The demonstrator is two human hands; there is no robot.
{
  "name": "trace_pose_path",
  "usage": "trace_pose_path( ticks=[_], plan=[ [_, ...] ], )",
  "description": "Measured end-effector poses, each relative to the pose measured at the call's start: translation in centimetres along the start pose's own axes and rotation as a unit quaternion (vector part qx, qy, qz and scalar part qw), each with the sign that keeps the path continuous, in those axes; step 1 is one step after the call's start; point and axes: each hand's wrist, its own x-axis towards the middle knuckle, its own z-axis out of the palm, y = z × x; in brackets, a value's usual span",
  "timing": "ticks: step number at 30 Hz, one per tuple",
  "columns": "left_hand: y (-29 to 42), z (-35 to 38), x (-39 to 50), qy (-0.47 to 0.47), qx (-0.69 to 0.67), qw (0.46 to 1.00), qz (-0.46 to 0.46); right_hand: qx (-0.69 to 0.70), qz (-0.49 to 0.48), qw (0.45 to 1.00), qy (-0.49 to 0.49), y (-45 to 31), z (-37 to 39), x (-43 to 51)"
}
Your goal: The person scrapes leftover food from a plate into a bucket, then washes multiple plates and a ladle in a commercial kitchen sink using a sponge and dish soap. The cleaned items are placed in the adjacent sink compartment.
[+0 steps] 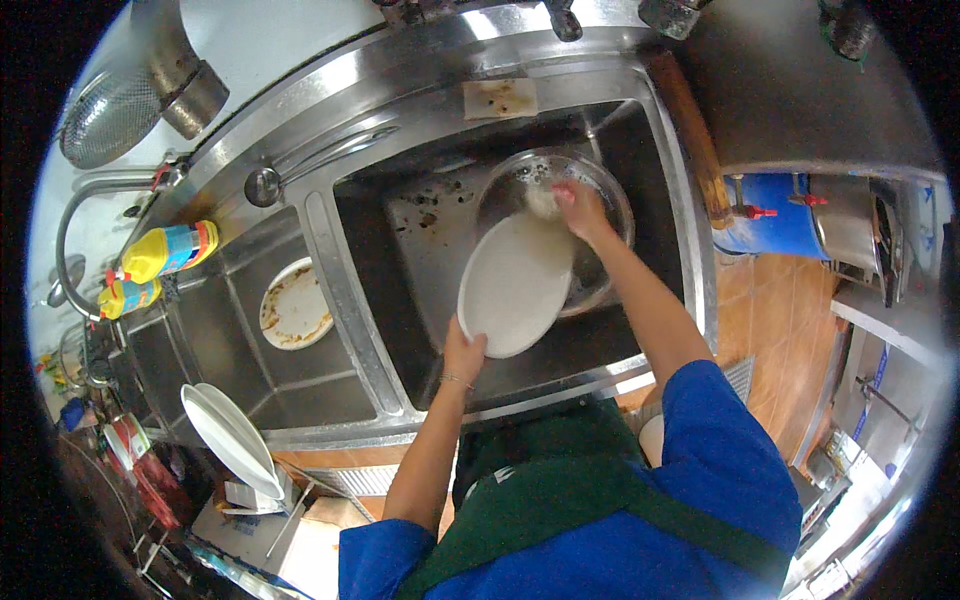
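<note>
My left hand [465,352] grips the lower left rim of an oval white plate [514,292], which is tilted over the right-hand sink basin [420,247]. At the plate's far end is my right hand [581,210], its fingers curled on a pale pad [541,201], perhaps a sponge; blur hides its details. Beneath the plate and right hand stands a round metal bowl [622,202] with suds or bubbles near its far side. The plate covers part of this bowl. Dark food scraps [431,206] lie on the basin floor to the left.
A soiled oval plate [296,307] lies in the left basin. Stacked white plates [229,439] rest at its near left edge. Two yellow bottles [169,251] stand by the curved faucet [67,232]. A ladle [264,186] lies on the ledge, and a wooden bar [694,142] borders the right side.
</note>
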Motion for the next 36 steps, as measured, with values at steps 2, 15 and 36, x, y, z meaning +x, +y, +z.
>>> trace_pose_path(
  ticks=[2,15,36],
  plan=[
    [0.2,-0.1,-0.4,-0.005,-0.038,0.999,0.007,-0.093,-0.067,0.989,0.093,3.8,4.2,-1.7],
    [4.4,-0.2,-0.9,-0.047,-0.178,0.974,-0.129,0.224,-0.055,0.957,-0.175,-0.7,1.0,-11.9],
    [1.7,-0.7,-1.6,-0.016,0.385,0.900,0.205,-0.125,0.021,0.984,-0.128,3.9,7.4,-4.0]
  ],
)
